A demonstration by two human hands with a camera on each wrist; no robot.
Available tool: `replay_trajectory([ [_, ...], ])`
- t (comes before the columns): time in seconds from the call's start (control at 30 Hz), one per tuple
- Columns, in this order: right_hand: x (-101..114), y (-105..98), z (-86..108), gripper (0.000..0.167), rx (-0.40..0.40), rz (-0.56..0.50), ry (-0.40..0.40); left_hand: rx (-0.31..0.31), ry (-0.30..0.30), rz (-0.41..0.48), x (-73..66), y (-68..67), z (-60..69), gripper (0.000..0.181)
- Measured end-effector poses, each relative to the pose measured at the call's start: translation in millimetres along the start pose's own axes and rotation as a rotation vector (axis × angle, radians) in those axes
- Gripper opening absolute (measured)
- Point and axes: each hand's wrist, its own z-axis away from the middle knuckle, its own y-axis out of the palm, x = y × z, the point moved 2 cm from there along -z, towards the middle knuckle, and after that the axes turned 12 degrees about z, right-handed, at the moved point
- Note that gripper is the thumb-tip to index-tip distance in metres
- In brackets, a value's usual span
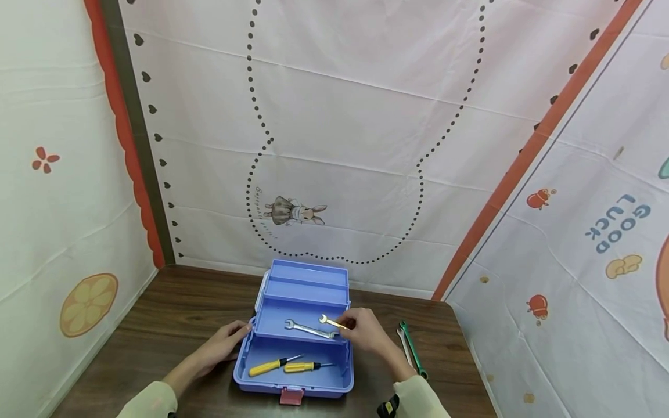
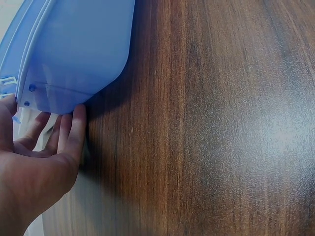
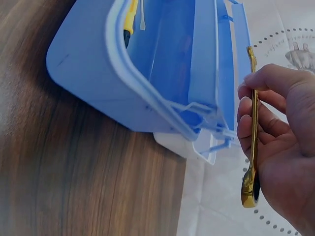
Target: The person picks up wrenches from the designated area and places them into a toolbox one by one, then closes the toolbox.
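Observation:
A blue toolbox (image 1: 240, 371) stands open on the table, its upper trays folded back. My right hand (image 1: 364, 330) pinches a gold ratcheting combination wrench (image 3: 254, 132) between thumb and fingers, above the tray (image 1: 269, 316) at the box's right side. A silver wrench (image 1: 310, 330) lies in that tray. My left hand (image 1: 222, 345) holds the left side of the box, thumb at the rim and fingertips against the outer wall (image 2: 64, 96). Two yellow-handled screwdrivers (image 1: 266, 367) lie in the bottom compartment.
A green wrench (image 1: 413, 348) and a silver wrench (image 1: 405, 345) lie on the brown wooden table (image 1: 193, 302), right of the box. Printed cloth walls (image 1: 340, 133) enclose the table's back and sides. A pink latch (image 1: 291, 396) hangs at the box's front.

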Motion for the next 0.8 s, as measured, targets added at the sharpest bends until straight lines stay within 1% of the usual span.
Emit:
replay_trajectory([
  [0.3, 9.4, 5.8, -15.8, 0.005, 0.007, 0.025, -0.019, -0.008, 0.004, -0.003, -2.3, 2.1, 3.0, 0.062],
  [0.5, 19.7, 10.2, -24.3, 0.007, 0.012, 0.005, -0.049, -0.018, 0.002, -0.006, -2.7, 2.2, 1.7, 0.061],
  [0.67, 26.1, 17.3, -32.1, 0.005, 0.023, 0.02, -0.061, -0.012, -0.001, -0.002, -2.5, 2.3, 1.0, 0.062],
  [0.8, 33.7, 22.3, -37.5, 0.006, 0.034, 0.024, -0.07, -0.013, -0.001, -0.001, -2.3, 2.1, 2.0, 0.062],
])
